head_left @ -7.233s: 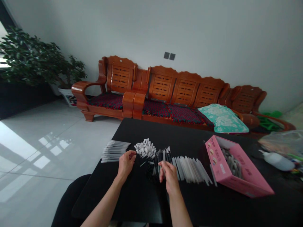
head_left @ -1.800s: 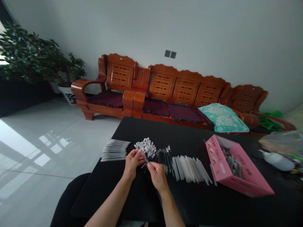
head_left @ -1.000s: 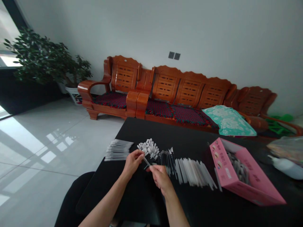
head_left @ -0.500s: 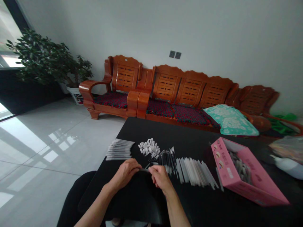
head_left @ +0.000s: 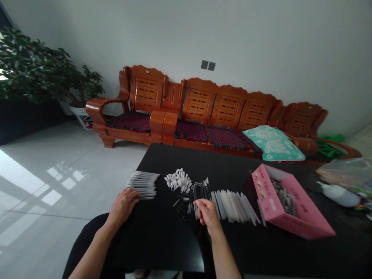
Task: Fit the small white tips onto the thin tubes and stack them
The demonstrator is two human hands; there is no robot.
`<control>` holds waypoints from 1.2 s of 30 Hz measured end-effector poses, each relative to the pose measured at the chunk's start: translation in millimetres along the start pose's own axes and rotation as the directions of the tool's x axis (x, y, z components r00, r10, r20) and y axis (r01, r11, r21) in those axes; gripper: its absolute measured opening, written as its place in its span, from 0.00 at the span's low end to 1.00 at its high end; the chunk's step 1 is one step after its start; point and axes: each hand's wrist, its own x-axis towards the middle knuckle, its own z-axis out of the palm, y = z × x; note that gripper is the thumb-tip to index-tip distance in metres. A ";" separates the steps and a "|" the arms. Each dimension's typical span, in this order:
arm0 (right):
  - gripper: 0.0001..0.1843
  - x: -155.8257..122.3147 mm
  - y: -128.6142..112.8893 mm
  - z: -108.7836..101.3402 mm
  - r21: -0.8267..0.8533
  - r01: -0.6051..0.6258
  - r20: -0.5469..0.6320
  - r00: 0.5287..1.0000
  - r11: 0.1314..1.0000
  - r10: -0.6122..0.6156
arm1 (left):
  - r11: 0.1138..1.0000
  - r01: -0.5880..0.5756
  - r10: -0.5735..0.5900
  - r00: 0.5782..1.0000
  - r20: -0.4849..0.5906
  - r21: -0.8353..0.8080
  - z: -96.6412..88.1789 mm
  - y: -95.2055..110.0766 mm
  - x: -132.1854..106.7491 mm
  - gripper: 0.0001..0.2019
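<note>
My left hand (head_left: pixel 124 204) is at the near end of a row of white pen-like sticks (head_left: pixel 145 179), its fingers closed on the left end of the nearest stick, which lies on the table. My right hand (head_left: pixel 207 212) is over a bundle of thin black rods (head_left: pixel 200 190), thumb and fingertips pinched together; what is between them is too small to make out. Just behind lies a heap of short white caps (head_left: pixel 178 180). Small black pieces (head_left: pixel 183 211) are scattered left of my right hand. Translucent white tubes (head_left: pixel 234 205) lie side by side to its right.
A pink box (head_left: pixel 269 193) holding greyish pieces stands on the black table (head_left: pixel 162 248) at the right. Past it are a white bottle (head_left: pixel 340 193) and a clear plastic bag (head_left: pixel 340 168). Wooden sofas (head_left: pixel 197 100) line the wall behind, with a teal cushion (head_left: pixel 273 141) on one.
My hands have come apart. The left has moved left with the white stick to the row; the right has moved from the stick to the black rods. The view has shifted slightly.
</note>
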 end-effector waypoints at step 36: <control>0.11 20.5 7.7 -71.3 -0.749 -0.322 -0.415 0.909 0.578 -0.031 | 0.949 -0.058 0.082 0.995 0.064 -0.311 70.1 152.8 40.9 0.09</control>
